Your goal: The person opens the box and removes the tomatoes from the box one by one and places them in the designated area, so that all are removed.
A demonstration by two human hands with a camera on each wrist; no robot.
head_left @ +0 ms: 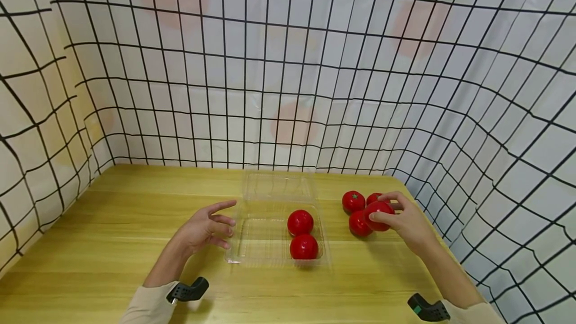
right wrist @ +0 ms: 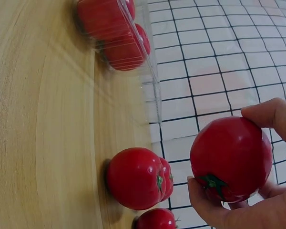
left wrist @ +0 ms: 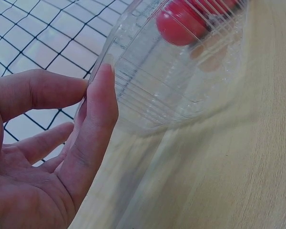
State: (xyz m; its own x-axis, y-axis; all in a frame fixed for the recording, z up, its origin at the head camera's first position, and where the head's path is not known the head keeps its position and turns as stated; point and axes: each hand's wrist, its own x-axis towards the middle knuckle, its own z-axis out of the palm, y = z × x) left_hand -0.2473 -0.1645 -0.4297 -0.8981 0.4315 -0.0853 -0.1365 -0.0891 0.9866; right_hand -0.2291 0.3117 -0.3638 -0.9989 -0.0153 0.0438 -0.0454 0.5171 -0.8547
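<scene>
My right hand (head_left: 407,221) grips a red tomato (right wrist: 231,160) between thumb and fingers; its green calyx shows in the right wrist view. Close by are several other tomatoes on the table, including one tomato (head_left: 353,202) at the back and another tomato (head_left: 360,224) partly behind the held one. A clear plastic box (head_left: 258,241) stands in the middle with its lid folded back. Two tomatoes (head_left: 300,223) sit in its right half. At the box's left edge is my left hand (head_left: 204,229), fingers spread and loosely bent, fingertips right at the rim.
The clear lid (head_left: 279,185) lies toward the back of the wooden table (head_left: 135,214). White curtains with a black grid (head_left: 288,64) enclose the back and both sides. A dark wrist camera (head_left: 188,290) is worn at each sleeve.
</scene>
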